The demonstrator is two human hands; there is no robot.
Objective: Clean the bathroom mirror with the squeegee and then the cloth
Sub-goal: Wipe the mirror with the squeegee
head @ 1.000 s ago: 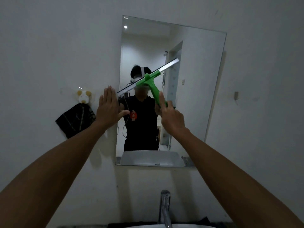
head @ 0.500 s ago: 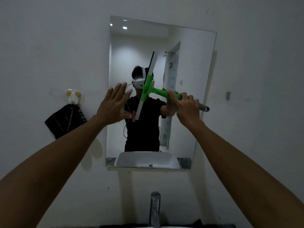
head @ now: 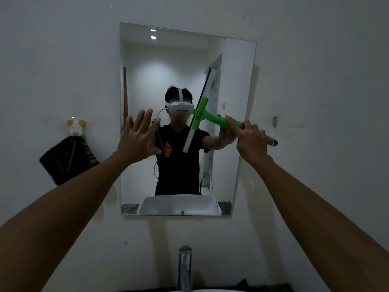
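a dim bathroom with plain pale walls; a frameless mirror hangs on the wall above a chrome tap at the bottom edge; left of the mirror a dark cloth hangs from a small animal-shaped hook; no writing can be read; the right hand grips the handle of the green squeegee, its blade standing nearly upright right of the mirror's middle; the left hand, fingers spread and released, is raised at the mirror's left edge.

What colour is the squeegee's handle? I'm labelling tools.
Bright green, with a dark grey end, on the squeegee; head view.
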